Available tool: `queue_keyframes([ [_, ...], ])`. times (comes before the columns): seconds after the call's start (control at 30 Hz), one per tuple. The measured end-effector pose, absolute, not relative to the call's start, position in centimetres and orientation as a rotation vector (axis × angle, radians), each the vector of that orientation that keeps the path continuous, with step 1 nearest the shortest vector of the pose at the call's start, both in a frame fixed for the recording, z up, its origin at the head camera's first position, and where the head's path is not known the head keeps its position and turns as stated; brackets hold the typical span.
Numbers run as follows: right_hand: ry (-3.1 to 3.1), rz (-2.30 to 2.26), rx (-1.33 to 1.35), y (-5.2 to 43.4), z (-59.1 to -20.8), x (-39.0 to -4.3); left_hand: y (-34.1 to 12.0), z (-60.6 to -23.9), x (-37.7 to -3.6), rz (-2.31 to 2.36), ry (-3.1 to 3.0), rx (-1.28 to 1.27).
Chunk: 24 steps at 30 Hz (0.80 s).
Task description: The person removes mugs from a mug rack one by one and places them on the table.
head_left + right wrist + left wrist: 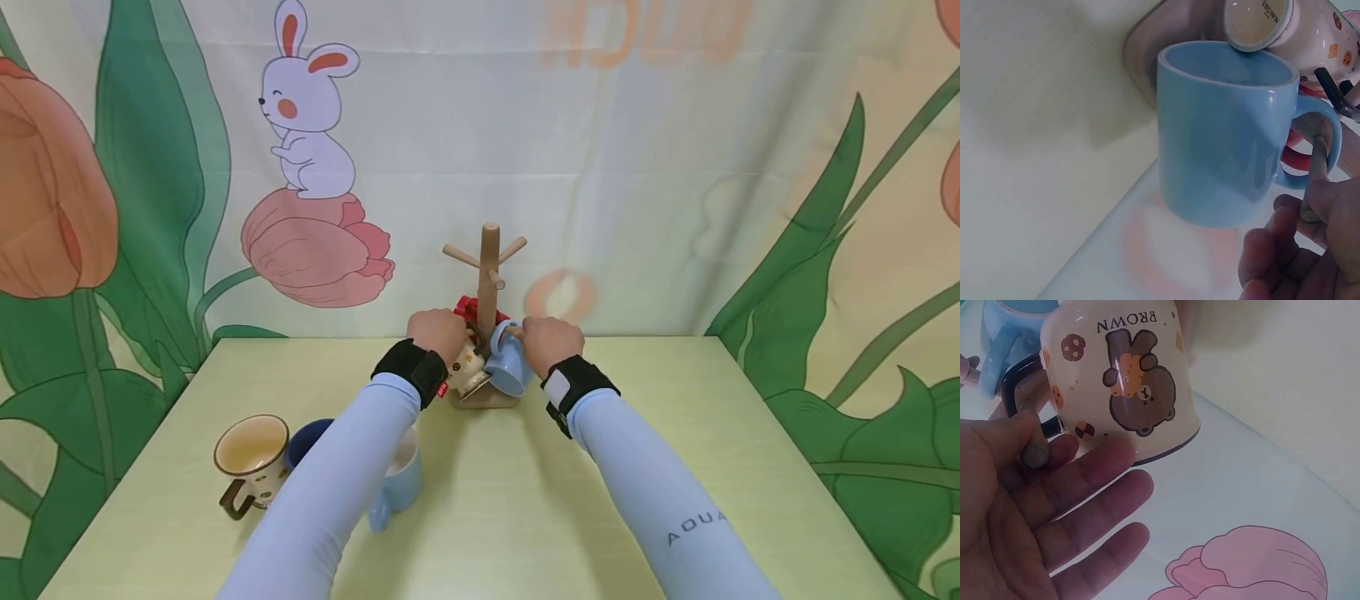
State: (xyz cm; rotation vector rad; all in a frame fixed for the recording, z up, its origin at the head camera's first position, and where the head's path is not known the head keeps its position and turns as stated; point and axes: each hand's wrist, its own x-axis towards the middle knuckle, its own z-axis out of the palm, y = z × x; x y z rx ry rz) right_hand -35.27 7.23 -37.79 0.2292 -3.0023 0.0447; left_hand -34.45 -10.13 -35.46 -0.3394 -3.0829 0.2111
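Here: left hand (1029, 506) open beside bear mug (1119, 381).

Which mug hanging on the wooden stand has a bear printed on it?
The cream mug by the left hand; it carries a brown bear, while the mug hanging beside it is plain light blue.

Around the pale wooden mug tree (489, 283), colours vary. Hanging on it, the cream mug (1119, 381) carries a brown bear, biscuit dots and a dark handle; beside it hangs a plain sky-blue mug (1225, 131), with something red (469, 307) behind the trunk. The table (675, 392) beneath is light yellow-green. Behind, the backdrop (600, 167) shows a white rabbit (307, 117), pink tulips and green leaves.
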Motion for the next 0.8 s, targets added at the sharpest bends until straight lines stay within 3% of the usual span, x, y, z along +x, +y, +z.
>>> queue_keyframes([
  [0.8, -3.125, 0.932, -0.015, 11.4, -40.9, -34.3, -13.2, -34.7, -32.5, 0.032, -3.165, -0.273],
])
